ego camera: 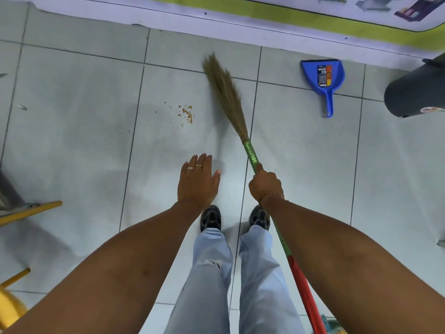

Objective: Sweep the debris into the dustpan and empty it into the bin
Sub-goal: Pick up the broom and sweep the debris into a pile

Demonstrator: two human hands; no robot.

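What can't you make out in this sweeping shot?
Head view only:
- Bin: cut off by the right edge; its opening is unseen.
- Dustpan label: print too small to read.
- Debris: crumbs too small to identify.
- Broom bristles: motion-blurred; floor contact unclear.

Yellow furniture legs (31,210) at left, printed banner (265,13) along the far edge

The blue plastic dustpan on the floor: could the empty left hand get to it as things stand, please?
Probably not without stepping and bending: the blue plastic dustpan lies beyond the straw broom held by the right hand, while the left hand hovers open, well short.
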